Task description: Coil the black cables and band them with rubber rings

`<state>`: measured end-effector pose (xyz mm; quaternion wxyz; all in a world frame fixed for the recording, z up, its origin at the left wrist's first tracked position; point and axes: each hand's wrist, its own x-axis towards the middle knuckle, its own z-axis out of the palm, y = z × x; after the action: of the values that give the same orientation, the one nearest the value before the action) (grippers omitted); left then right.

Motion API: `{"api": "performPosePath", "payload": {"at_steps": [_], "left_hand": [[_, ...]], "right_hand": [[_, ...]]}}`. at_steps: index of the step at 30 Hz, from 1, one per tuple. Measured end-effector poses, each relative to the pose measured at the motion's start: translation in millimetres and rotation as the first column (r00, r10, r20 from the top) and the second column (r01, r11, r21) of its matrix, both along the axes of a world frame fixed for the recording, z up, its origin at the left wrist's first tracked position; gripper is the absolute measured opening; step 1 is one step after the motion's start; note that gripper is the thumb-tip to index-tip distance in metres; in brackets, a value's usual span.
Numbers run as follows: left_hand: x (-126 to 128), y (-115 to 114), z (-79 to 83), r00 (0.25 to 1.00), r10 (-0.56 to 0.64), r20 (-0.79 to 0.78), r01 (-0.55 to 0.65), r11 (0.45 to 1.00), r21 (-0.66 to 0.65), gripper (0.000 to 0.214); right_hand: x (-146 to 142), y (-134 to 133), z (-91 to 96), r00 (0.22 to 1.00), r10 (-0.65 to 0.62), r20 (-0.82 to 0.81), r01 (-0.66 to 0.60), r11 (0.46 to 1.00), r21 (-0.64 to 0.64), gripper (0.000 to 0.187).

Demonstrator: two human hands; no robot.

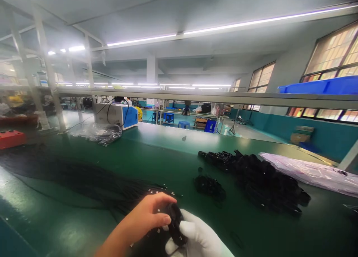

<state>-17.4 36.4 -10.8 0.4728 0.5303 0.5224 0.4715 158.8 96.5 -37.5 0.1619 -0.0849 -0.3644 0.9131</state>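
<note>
My right hand [203, 232], in a white glove, grips a glossy black oblong plastic part [175, 221] with the thumb across its face. From the other side my bare left hand [145, 218] pinches the upper end of the same part between thumb and fingers. Both hands are low in the middle of the head view, above the green tabletop [134, 156]. Just left of them, a long bundle of thin black cables [92, 184] ends in small whitish tips. What the part is exactly, I cannot make out.
Right of my hands lies a large heap of black parts [260, 178], with a smaller black pile [209, 186] beside it. A pinkish plastic bag [307, 171] lies beyond. Farther back are a blue-and-white machine [117, 113], a clear bag [97, 132] and an overhead shelf [195, 97].
</note>
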Motion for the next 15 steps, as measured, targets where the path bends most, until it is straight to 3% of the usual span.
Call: {"api": "performPosePath", "payload": {"at_steps": [4, 6, 8, 10, 12, 15], "left_hand": [[2, -2, 1.9, 0.992, 0.04, -0.12, -0.035, 0.998, 0.042, 0.042], [4, -3, 2.8, 0.989, 0.056, -0.139, -0.051, 0.998, 0.034, 0.043], [7, -2, 4.1, 0.978, 0.109, -0.18, -0.107, 0.994, 0.023, 0.044], [10, 0, 5.2, 0.96, 0.16, -0.23, -0.15, 0.987, 0.059, 0.042], [10, 1, 3.3, 0.956, 0.196, -0.218, -0.171, 0.977, 0.13, 0.037], [-1, -1, -12.7, 0.934, 0.316, -0.165, -0.285, 0.94, 0.185, 0.036]], "right_hand": [[-1, -2, 3.4, 0.997, -0.065, 0.049, 0.061, 0.995, 0.073, 0.028], [-2, -2, 5.5, 0.991, -0.093, 0.093, 0.082, 0.99, 0.114, 0.034], [-3, -1, 7.4, 0.958, -0.19, 0.215, 0.125, 0.95, 0.285, 0.05], [-3, -2, 9.7, 0.873, -0.356, 0.333, 0.141, 0.839, 0.526, 0.064], [-3, -5, 13.6, 0.776, -0.522, 0.354, 0.124, 0.677, 0.726, 0.064], [-1, -11, 23.3, 0.651, -0.692, 0.313, 0.118, 0.499, 0.859, 0.056]]}}
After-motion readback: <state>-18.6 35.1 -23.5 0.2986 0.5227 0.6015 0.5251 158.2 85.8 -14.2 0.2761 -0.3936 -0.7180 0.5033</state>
